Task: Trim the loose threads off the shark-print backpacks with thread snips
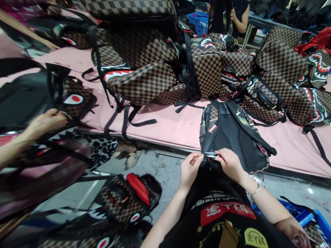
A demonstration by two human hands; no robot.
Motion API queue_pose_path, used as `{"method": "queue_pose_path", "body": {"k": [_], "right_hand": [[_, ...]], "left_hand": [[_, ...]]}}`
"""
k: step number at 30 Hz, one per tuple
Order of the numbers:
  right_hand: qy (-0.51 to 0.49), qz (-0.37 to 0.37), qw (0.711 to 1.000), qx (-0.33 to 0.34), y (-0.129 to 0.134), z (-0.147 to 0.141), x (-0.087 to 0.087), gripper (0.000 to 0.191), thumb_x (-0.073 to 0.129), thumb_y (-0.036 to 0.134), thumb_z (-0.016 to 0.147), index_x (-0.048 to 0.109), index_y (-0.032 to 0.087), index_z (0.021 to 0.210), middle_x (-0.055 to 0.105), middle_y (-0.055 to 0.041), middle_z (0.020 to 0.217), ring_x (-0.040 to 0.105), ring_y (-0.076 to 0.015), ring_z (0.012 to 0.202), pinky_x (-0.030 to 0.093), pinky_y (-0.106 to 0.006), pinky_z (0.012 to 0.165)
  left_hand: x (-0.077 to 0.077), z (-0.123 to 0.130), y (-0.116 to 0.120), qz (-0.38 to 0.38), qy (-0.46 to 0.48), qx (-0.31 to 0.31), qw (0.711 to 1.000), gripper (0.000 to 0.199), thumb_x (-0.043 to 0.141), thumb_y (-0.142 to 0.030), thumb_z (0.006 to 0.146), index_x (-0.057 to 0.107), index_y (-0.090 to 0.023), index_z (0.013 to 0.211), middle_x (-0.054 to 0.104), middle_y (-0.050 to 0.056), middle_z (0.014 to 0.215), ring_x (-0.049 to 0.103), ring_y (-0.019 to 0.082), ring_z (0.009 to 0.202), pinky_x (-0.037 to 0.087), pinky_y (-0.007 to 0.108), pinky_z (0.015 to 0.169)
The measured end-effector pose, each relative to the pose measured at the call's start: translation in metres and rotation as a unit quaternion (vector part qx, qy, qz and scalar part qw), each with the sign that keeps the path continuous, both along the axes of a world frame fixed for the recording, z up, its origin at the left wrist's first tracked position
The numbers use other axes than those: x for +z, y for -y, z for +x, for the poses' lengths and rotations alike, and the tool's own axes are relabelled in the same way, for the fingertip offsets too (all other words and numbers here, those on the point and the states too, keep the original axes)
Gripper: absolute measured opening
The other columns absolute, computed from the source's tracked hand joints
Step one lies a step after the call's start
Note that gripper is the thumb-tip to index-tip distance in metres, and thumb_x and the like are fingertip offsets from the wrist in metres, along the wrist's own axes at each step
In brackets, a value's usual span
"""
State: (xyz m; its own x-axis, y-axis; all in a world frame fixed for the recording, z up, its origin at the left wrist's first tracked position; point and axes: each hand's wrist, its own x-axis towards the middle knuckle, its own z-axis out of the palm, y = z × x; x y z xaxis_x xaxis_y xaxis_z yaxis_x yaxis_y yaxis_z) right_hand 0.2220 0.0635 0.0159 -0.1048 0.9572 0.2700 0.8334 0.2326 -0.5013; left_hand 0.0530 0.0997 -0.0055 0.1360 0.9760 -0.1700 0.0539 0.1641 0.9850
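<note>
A backpack [234, 139] with a black padded back and checkered and camouflage sides lies at the table's near edge, straps facing up. My right hand [229, 164] is closed around small metal thread snips [210, 154], whose blades point left over the bag's lower strap end. Just left of the blade tips, my left hand [190, 168] is closed in a pinch at the same strap end. What sits between its fingertips is too small to make out. Behind the bag stands an upright checkered backpack [206, 70] with a shark-mouth print.
Checkered backpacks [144, 82] are piled along the pink table [168, 127], their straps trailing over it. At left, a co-worker's hand [49, 122] holds another black bag. More bags [124, 199] lie on the floor at lower left. A blue basket [322, 224] stands at lower right.
</note>
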Motion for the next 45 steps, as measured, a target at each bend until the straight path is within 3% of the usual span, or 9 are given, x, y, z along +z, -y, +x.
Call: {"method": "queue_pose_path", "body": {"k": [6,11,15,19,27,33,41,45], "right_hand": [[0.094,-0.046,0.993,0.051,-0.01,-0.007,0.013,0.015,0.043,0.027,0.09,0.056,0.018,0.088,0.06,-0.0047,0.079,0.054,-0.0171,0.075,0.039,-0.027,0.071],[0.163,-0.045,0.984,0.054,-0.016,-0.015,0.019,0.013,0.047,0.025,0.088,0.055,0.019,0.08,0.058,-0.0045,0.074,0.052,-0.0177,0.071,0.036,-0.028,0.067],[0.109,-0.036,0.992,0.046,-0.015,-0.005,0.016,0.013,0.046,0.022,0.088,0.055,0.019,0.079,0.059,-0.0034,0.074,0.054,-0.0169,0.071,0.038,-0.027,0.068],[0.049,-0.023,0.998,0.019,-0.009,0.013,0.016,0.012,0.045,0.024,0.089,0.055,0.019,0.086,0.061,-0.0047,0.081,0.055,-0.0173,0.076,0.04,-0.027,0.07],[0.108,-0.032,0.992,0.059,-0.003,0.011,0.024,0.012,0.047,0.025,0.088,0.056,0.018,0.086,0.06,-0.0051,0.079,0.054,-0.0174,0.074,0.039,-0.027,0.069],[0.13,-0.006,0.99,0.062,-0.003,0.009,0.018,0.018,0.044,0.026,0.09,0.057,0.018,0.08,0.06,-0.0042,0.073,0.052,-0.0173,0.069,0.037,-0.028,0.067],[0.054,-0.005,0.997,0.055,-0.004,0.01,0.012,0.02,0.042,0.027,0.09,0.057,0.018,0.083,0.06,-0.0056,0.076,0.054,-0.0178,0.073,0.04,-0.029,0.07],[-0.106,-0.025,0.994,0.021,-0.012,0.011,0.009,0.015,0.043,0.026,0.088,0.056,0.019,0.086,0.061,-0.0047,0.083,0.056,-0.0165,0.079,0.042,-0.028,0.074]], "left_hand": [[-0.003,0.005,0.003,0.016,0.048,0.077,0.996,0.014,0.059,-0.029,0.073,0.056,-0.016,0.07,0.058,-0.002,0.061,0.053,0.01,0.055,0.042,0.019,0.054],[-0.002,0.005,0.005,0.042,0.031,0.082,0.995,0.011,0.06,-0.025,0.072,0.057,-0.016,0.067,0.056,-0.003,0.06,0.051,0.009,0.055,0.04,0.018,0.053],[-0.006,0.005,0.005,0.018,0.069,0.107,0.992,0.016,0.057,-0.03,0.075,0.053,-0.017,0.067,0.05,-0.005,0.056,0.045,0.008,0.051,0.036,0.018,0.05],[-0.012,0.005,0.006,0.012,0.123,0.116,0.986,0.02,0.054,-0.035,0.078,0.051,-0.017,0.068,0.055,-0.003,0.064,0.051,0.01,0.061,0.041,0.02,0.059],[-0.005,0.01,0.013,0.012,0.114,0.109,0.987,0.021,0.055,-0.035,0.077,0.052,-0.017,0.069,0.059,-0.001,0.067,0.052,0.01,0.061,0.041,0.021,0.058],[-0.004,0.011,0.014,0.008,0.13,0.101,0.986,0.022,0.056,-0.037,0.077,0.051,-0.017,0.068,0.059,-0.001,0.067,0.053,0.011,0.062,0.042,0.021,0.059],[-0.007,0.012,0.014,0.014,0.145,0.11,0.983,0.022,0.059,-0.037,0.076,0.054,-0.017,0.07,0.06,-0.001,0.069,0.055,0.012,0.067,0.043,0.022,0.063],[-0.01,0.013,0.016,0.005,0.184,0.108,0.977,0.02,0.06,-0.037,0.075,0.055,-0.018,0.076,0.06,0.0,0.075,0.056,0.012,0.07,0.043,0.023,0.067]]}}
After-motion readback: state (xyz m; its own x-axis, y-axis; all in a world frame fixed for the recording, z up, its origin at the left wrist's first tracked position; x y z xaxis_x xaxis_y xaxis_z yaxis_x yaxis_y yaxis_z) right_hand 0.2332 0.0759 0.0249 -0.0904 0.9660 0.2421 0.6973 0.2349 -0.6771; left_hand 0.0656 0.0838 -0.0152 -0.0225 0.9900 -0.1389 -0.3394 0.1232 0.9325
